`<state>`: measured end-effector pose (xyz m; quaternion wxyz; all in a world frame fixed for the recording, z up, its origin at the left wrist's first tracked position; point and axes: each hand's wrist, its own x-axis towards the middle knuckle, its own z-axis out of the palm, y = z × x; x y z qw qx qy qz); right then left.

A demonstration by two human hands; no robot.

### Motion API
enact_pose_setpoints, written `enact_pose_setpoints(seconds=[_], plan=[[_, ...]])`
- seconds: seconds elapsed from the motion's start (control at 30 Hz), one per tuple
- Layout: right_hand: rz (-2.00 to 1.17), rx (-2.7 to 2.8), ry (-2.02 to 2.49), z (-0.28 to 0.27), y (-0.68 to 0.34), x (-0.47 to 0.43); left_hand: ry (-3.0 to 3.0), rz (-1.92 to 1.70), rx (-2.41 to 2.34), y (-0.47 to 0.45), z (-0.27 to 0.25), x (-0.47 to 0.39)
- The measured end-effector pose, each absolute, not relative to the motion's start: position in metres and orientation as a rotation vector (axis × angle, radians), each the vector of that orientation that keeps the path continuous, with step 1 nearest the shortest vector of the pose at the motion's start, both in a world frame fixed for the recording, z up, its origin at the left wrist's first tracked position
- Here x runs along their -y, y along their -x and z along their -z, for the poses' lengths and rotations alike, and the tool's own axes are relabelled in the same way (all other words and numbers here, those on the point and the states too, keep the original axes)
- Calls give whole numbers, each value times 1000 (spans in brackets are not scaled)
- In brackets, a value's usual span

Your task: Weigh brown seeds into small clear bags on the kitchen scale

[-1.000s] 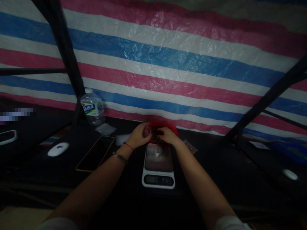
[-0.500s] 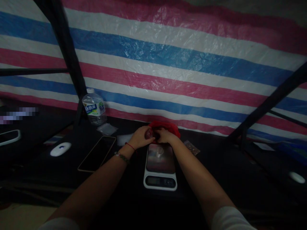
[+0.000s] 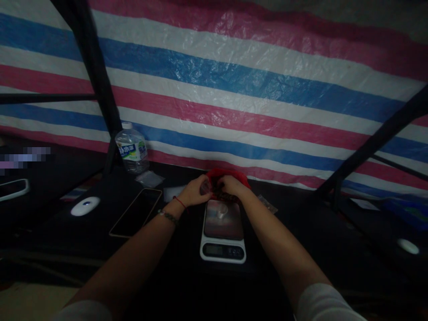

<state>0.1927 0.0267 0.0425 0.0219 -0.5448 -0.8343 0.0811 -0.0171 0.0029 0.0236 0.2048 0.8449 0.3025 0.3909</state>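
- Your left hand (image 3: 195,191), at the centre of the frame, is closed around a clear round item (image 3: 205,187); its exact form and fill cannot be confirmed.
- Your right hand (image 3: 233,186), just right of centre, reaches into the red bag (image 3: 236,173). Its fingers are bent down at the dark contents (image 3: 222,195); whether the fingertips are apart or pinched on a piece, you cannot tell from this view.
- The red bag stands open on the table (image 3: 301,218), just above the scale (image 3: 223,227) in the frame.
- A pale round patch (image 3: 221,211) shows on the scale's plate; object or reflection cannot be settled. The display (image 3: 216,251) is too dim to read, so no weight is verified.
- Status, as judged: your handling is mid-way. Dark contents are present in the bag, and the item in your left hand is not set down on the scale.
- A small packet (image 3: 267,204) lies on the table right of your right hand; whether it is finished work cannot be established.
- A clear bag (image 3: 149,179) lies flat at left of centre, beside the bottle (image 3: 132,151), and appears unused.
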Motion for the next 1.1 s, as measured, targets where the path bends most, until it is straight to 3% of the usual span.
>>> enact_pose_setpoints(seconds=[0.23,0.43,0.87,1.1], plan=[[-274,2479,1638,-47,-200,-24,-2502,-822,-537,12,-41,22],[-188,2488,1636,-47,-204,-22,-2590,-661,-588,-4,-34,31],[-274,2571,1799,-39,-198,-22,-2300,-1104,-905,2,-15,2],[-183,2516,1852,-44,-195,-14,-2171,-1128,-941,1,-10,-2]])
